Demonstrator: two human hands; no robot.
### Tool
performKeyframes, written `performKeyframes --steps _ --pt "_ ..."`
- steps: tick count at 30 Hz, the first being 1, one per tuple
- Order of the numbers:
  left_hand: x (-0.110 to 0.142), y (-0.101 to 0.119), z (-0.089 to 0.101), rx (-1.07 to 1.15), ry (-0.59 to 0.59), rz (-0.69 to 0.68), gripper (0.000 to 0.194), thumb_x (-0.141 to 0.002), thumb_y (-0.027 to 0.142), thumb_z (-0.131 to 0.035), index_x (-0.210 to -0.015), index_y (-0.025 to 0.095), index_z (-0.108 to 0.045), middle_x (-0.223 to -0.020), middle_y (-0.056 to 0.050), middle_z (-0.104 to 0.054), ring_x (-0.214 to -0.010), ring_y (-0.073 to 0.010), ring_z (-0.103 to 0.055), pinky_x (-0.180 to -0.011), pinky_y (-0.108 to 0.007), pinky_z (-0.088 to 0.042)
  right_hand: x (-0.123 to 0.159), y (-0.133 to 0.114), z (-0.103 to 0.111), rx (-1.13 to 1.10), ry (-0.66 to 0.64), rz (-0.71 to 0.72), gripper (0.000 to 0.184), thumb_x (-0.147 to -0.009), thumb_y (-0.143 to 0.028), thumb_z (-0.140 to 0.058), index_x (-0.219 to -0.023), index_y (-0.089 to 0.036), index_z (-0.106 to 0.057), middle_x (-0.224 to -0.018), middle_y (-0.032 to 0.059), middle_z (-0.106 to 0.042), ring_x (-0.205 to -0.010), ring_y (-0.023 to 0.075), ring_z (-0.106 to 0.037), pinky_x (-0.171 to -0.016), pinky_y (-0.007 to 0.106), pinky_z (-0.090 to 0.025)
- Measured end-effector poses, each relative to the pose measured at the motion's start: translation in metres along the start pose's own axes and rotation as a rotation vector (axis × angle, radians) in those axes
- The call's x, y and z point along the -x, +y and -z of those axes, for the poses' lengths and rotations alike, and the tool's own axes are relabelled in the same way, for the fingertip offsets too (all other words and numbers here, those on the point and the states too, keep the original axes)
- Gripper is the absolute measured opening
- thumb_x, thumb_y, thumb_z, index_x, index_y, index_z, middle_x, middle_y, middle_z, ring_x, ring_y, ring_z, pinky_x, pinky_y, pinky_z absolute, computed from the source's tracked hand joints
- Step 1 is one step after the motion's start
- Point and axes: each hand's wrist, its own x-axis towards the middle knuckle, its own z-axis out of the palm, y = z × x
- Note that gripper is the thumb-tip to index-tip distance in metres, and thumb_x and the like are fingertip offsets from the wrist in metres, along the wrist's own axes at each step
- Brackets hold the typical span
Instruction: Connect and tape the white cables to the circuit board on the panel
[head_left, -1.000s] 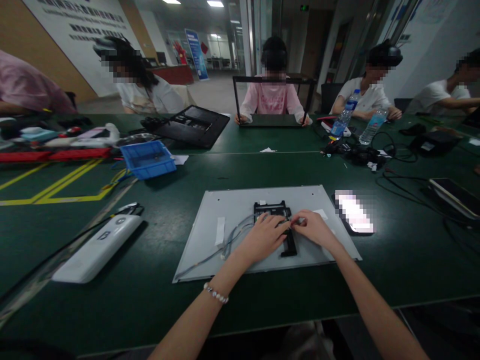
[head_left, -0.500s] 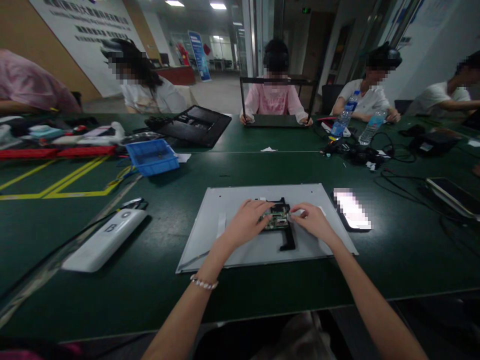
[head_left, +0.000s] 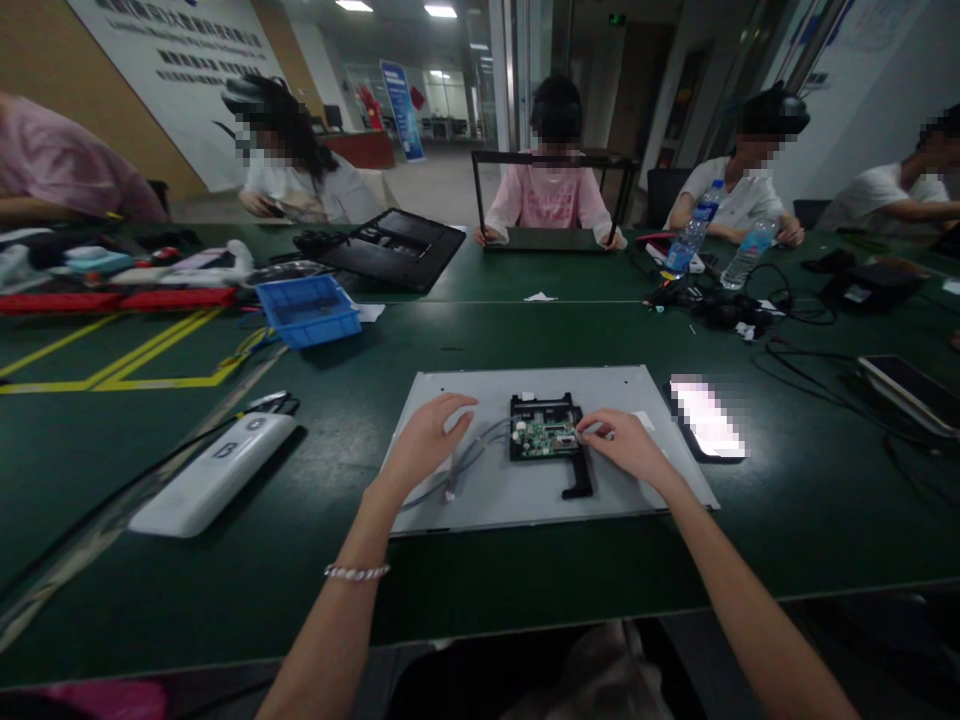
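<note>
A pale flat panel (head_left: 480, 500) lies on the green table in front of me. On it sits a black plastic bracket (head_left: 579, 478) carrying a green circuit board (head_left: 536, 436). Grey cables (head_left: 471, 455) run from the board's left side across the panel. My left hand (head_left: 429, 440) hovers over the panel's left part, thumb and fingers apart, with nothing in it. At the board's right edge, my right hand (head_left: 619, 440) has its thumb and fingertips pinched together. Whatever lies between those fingertips is too small to make out.
A lit phone (head_left: 706, 420) lies right of the panel, a white power bank (head_left: 217, 475) with a cable to the left. Farther back are a blue bin (head_left: 307, 312), a black casing (head_left: 394, 248) and water bottles (head_left: 694, 228). Opposite, a person holds up a black frame (head_left: 551, 240).
My left hand has moved left off the circuit board, uncovering the board and the grey cables. My right hand stays pinched at the board's right edge.
</note>
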Motion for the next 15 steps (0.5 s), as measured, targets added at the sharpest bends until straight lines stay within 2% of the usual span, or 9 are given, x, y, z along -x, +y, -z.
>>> performKeyframes --steps 5,8,12,15 --pt "0.004 -0.014 0.004 -0.080 0.074 0.078 0.027 -0.089 0.028 -0.042 -0.111 0.020 -0.056 -0.115 -0.006 -0.058 -0.106 -0.0210 -0.054 -0.097 -0.037 -0.039 0.000 0.001 0.000 0.000 0.015 -0.011 0.017 -0.077 -0.023 -0.059 -0.092 -0.021 -0.066 -0.096 0.0026 -0.065 -0.070 0.0126 -0.060 -0.069 0.028 -0.048" --pt "0.009 -0.026 0.006 -0.122 0.079 0.134 0.030 -0.085 0.029 -0.048 -0.112 0.020 -0.056 -0.117 -0.007 -0.056 -0.109 -0.0233 -0.051 -0.098 -0.040 -0.037 0.001 0.000 0.001 0.006 0.054 -0.006 0.019 -0.077 -0.024 -0.058 -0.093 -0.021 -0.066 -0.098 0.0033 -0.064 -0.069 0.0124 -0.060 -0.067 0.027 -0.047" --pt "0.015 -0.038 0.007 -0.055 -0.019 0.232 0.040 -0.078 0.031 -0.054 -0.116 0.021 -0.054 -0.114 -0.007 -0.057 -0.099 -0.0231 -0.056 -0.089 -0.037 -0.043 0.002 -0.001 0.002 0.023 0.082 0.016 0.018 -0.078 -0.022 -0.054 -0.091 -0.021 -0.067 -0.094 0.0025 -0.065 -0.068 0.0122 -0.059 -0.069 0.028 -0.046" --pt "0.017 -0.039 0.006 0.001 -0.094 0.272 0.038 -0.074 0.029 -0.056 -0.111 0.020 -0.058 -0.107 -0.007 -0.059 -0.086 -0.0197 -0.059 -0.081 -0.032 -0.045 0.002 -0.001 0.002 0.029 0.087 0.029 0.017 -0.080 -0.022 -0.052 -0.089 -0.021 -0.067 -0.092 0.0021 -0.066 -0.068 0.0125 -0.059 -0.069 0.028 -0.046"
